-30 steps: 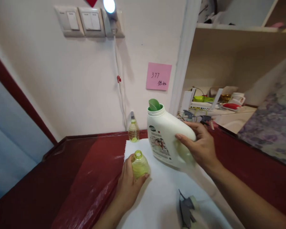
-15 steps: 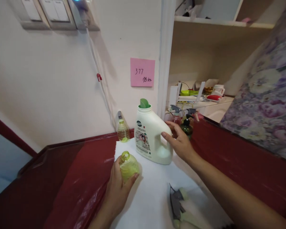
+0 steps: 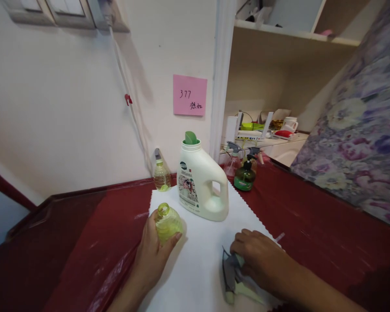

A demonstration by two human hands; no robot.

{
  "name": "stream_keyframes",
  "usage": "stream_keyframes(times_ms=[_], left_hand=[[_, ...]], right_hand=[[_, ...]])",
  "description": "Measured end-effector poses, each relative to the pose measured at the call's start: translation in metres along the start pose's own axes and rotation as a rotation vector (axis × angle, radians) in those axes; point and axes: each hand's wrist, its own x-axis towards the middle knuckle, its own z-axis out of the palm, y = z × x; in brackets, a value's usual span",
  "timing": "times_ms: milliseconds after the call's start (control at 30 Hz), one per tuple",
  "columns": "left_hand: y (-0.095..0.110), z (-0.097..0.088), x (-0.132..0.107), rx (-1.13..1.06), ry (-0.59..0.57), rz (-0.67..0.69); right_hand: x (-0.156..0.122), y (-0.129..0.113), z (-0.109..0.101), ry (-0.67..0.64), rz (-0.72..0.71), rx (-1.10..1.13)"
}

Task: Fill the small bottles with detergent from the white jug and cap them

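Observation:
My left hand [image 3: 152, 253] is wrapped round a small yellow-green bottle [image 3: 167, 222] with no cap, standing on a white cloth [image 3: 195, 264]. My right hand [image 3: 258, 258] lies over a grey and pale green spray-trigger head [image 3: 231, 277] on the cloth, fingers curled down onto it. A white detergent jug [image 3: 199, 182] with an open green spout stands upright on the cloth behind, untouched.
A second small yellow bottle [image 3: 161, 175] stands by the wall. A dark green pump bottle [image 3: 244, 177] and spray bottles [image 3: 233, 161] stand at the right of the jug. The cloth lies on a dark red table [image 3: 312, 216]. Cluttered shelves [image 3: 273, 130] lie behind; flowered fabric [image 3: 360, 143] hangs right.
My right hand set the white jug upright, let go of it and came down onto the spray-trigger head. My left hand kept hold of the small bottle.

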Motion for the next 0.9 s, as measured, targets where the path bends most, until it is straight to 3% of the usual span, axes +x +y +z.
stream_keyframes(times_ms=[100,233,367,467,567,667,900], left_hand=[[-0.001,0.001,-0.001,-0.001,0.0,0.01],[-0.003,0.003,-0.005,-0.007,0.019,0.012],[-0.001,0.003,-0.008,0.004,0.017,0.03],[0.004,0.003,-0.009,-0.005,0.003,0.04],[0.008,0.003,-0.009,-0.012,0.001,0.031],[0.009,0.002,-0.01,-0.008,0.0,0.014],[0.008,0.004,-0.011,-0.008,-0.001,0.013]], right_hand=[[0.001,-0.002,-0.006,0.057,0.009,0.086],[-0.002,-0.009,-0.047,0.234,-0.084,0.471],[0.006,-0.027,-0.087,0.546,-0.211,0.897],[0.021,-0.047,-0.105,0.806,-0.264,1.129],[0.04,-0.068,-0.117,0.97,-0.387,1.258],[0.06,-0.091,-0.123,1.004,-0.495,1.347],[0.103,-0.115,-0.102,0.83,-0.513,1.585]])
